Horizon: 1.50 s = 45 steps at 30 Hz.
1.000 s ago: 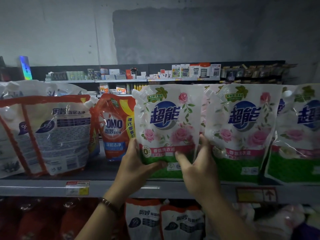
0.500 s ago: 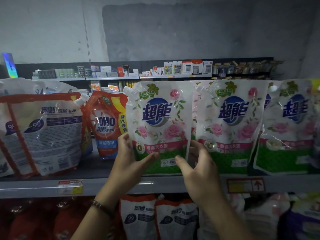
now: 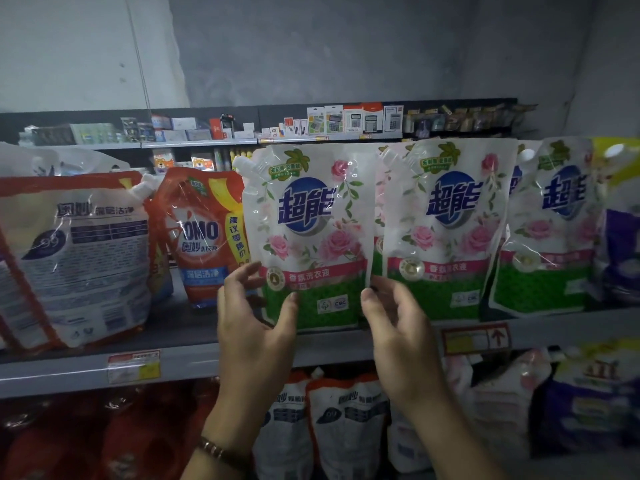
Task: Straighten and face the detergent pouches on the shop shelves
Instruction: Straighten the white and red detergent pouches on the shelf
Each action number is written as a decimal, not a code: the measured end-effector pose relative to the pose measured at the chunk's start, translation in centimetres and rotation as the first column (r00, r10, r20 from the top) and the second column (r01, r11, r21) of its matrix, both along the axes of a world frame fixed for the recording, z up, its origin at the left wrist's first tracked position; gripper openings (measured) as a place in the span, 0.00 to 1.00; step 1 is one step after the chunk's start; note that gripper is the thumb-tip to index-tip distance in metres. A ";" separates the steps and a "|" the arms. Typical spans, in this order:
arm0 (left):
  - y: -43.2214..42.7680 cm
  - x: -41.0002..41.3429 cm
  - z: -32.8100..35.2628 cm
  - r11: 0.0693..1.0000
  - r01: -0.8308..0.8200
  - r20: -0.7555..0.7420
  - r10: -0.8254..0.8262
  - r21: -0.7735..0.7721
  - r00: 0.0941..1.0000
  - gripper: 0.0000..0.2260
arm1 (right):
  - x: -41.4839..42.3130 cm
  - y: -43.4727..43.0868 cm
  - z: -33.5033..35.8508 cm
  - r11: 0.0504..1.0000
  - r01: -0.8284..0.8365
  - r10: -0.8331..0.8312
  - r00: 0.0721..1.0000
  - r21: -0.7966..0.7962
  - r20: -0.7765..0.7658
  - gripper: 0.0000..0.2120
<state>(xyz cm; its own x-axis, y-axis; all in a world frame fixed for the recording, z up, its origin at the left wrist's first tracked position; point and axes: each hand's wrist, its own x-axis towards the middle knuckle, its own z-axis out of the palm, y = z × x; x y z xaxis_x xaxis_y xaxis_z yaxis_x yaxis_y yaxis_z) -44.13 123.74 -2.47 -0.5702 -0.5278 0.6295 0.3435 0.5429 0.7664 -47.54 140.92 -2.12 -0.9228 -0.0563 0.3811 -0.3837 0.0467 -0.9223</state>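
A white rose-print detergent pouch stands upright and faces front on the shelf. My left hand holds its lower left corner, thumb across the green front, fingertips at the left edge. My right hand hovers at the lower right edge with fingers loosely curled; only the thumb tip touches the pouch. Two more rose-print pouches stand to the right, overlapping. A red OMO pouch leans to the left, set further back. A big white-and-orange pouch shows its back label.
A purple pouch sits at the far right. Price tags hang on the shelf rail. The shelf below holds white-and-orange pouches and red ones. A far shelf carries small boxed goods.
My right fingers have come out from behind the pouch's right edge and now hang in front of the neighbouring pouch. The left fingers have loosened and spread. The view has shifted slightly.
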 end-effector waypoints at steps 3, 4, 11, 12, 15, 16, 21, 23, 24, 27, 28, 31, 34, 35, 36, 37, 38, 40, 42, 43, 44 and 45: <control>0.6 0.4 -0.8 0.996 0.079 0.019 -0.080 0.037 0.997 0.20 | 0.4 0.1 -0.3 0.999 -0.010 0.010 1.000 -0.034 0.014 0.17; 0.8 0.5 -1.0 0.993 0.108 0.025 -0.109 0.043 0.994 0.19 | 0.5 0.2 -0.6 0.999 -0.013 0.014 1.000 -0.042 0.024 0.15; 3.5 1.0 -2.9 0.954 0.273 0.121 -0.288 0.125 0.950 0.13 | 1.3 2.0 -2.5 0.998 -0.022 0.027 0.994 -0.051 0.109 0.06; 3.9 1.0 -3.2 0.949 0.287 0.137 -0.304 0.132 0.943 0.13 | 1.4 2.4 -2.9 0.998 -0.027 0.034 0.992 -0.054 0.124 0.06; 5.5 0.7 -4.2 0.945 0.285 0.165 -0.310 0.160 0.936 0.13 | 1.6 3.8 -3.9 0.998 -0.033 0.039 0.988 -0.046 0.148 0.07; 6.2 0.6 -4.4 0.946 0.282 0.174 -0.309 0.160 0.935 0.12 | 1.6 4.4 -4.3 0.999 -0.031 0.036 0.988 -0.038 0.152 0.08; 11.0 0.0 -5.5 0.939 0.302 0.207 -0.332 0.162 0.921 0.08 | 1.4 8.2 -5.8 0.999 -0.035 0.035 0.980 -0.005 0.194 0.09; 13.3 -0.4 -6.1 0.933 0.312 0.217 -0.347 0.178 0.912 0.05 | 1.0 10.1 -6.3 1.000 -0.031 0.029 0.979 0.005 0.201 0.09; 14.5 -0.5 -6.4 0.931 0.316 0.227 -0.353 0.183 0.908 0.05 | 0.8 11.1 -6.5 1.000 -0.031 0.029 0.979 0.006 0.202 0.10; 18.1 -1.0 -7.4 0.921 0.337 0.262 -0.380 0.196 0.887 0.06 | 0.1 14.6 -7.2 1.000 -0.028 0.026 0.977 0.007 0.214 0.13; 19.2 -1.2 -7.8 0.920 0.339 0.278 -0.384 0.196 0.880 0.07 | -0.1 15.8 -7.4 1.000 -0.022 0.020 0.974 0.007 0.224 0.13; 21.8 -1.9 -9.1 0.920 0.338 0.329 -0.387 0.198 0.861 0.07 | -1.0 19.1 -8.5 1.000 0.007 -0.004 0.967 -0.014 0.253 0.12; 23.6 -2.7 -10.4 0.929 0.311 0.350 -0.364 0.199 0.863 0.07 | -1.7 21.5 -9.5 1.000 0.022 -0.018 0.961 -0.012 0.276 0.10; 24.4 -2.9 -10.8 0.930 0.306 0.360 -0.362 0.203 0.860 0.07 | -1.9 22.4 -9.7 1.000 0.024 -0.020 0.959 -0.012 0.284 0.09; 25.2 -3.2 -11.3 0.931 0.301 0.372 -0.360 0.209 0.856 0.07 | -2.2 23.2 -10.1 1.000 0.022 -0.015 0.955 -0.020 0.295 0.08; 25.8 -3.4 -11.8 0.929 0.297 0.382 -0.362 0.220 0.850 0.07 | -2.5 23.9 -10.4 0.999 0.026 -0.015 0.951 -0.030 0.307 0.08; 26.5 -3.5 -12.3 0.928 0.293 0.393 -0.363 0.228 0.845 0.07 | -2.6 24.6 -10.7 0.999 0.029 -0.016 0.949 -0.036 0.316 0.08; 27.4 -3.8 -13.4 0.930 0.288 0.414 -0.361 0.228 0.835 0.07 | -3.0 25.6 -11.3 0.999 0.018 -0.004 0.947 -0.040 0.323 0.09; 28.0 -4.1 -14.1 0.928 0.293 0.442 -0.368 0.229 0.818 0.08 | -3.4 26.2 -12.0 0.999 0.028 -0.015 0.947 -0.037 0.321 0.09; 28.1 -4.2 -14.4 0.926 0.301 0.456 -0.375 0.229 0.807 0.09 | -3.6 26.4 -12.2 0.999 0.038 -0.025 0.945 -0.033 0.325 0.08; 28.1 -4.4 -14.7 0.923 0.309 0.466 -0.382 0.229 0.798 0.10 | -3.7 26.5 -12.5 0.999 0.044 -0.032 0.941 -0.028 0.336 0.08; 28.1 -4.6 -14.9 0.921 0.314 0.477 -0.389 0.231 0.788 0.12 | -3.8 26.6 -12.8 0.999 0.046 -0.032 0.936 -0.030 0.351 0.08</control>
<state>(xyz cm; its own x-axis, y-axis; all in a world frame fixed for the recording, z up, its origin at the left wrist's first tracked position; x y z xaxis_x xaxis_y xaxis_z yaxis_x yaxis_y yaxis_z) -48.73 151.79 -17.41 -0.9484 -0.2845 0.1399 0.0360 0.3415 0.9392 -51.37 167.55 -14.89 -0.9994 -0.0096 0.0340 -0.0341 0.0186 -0.9992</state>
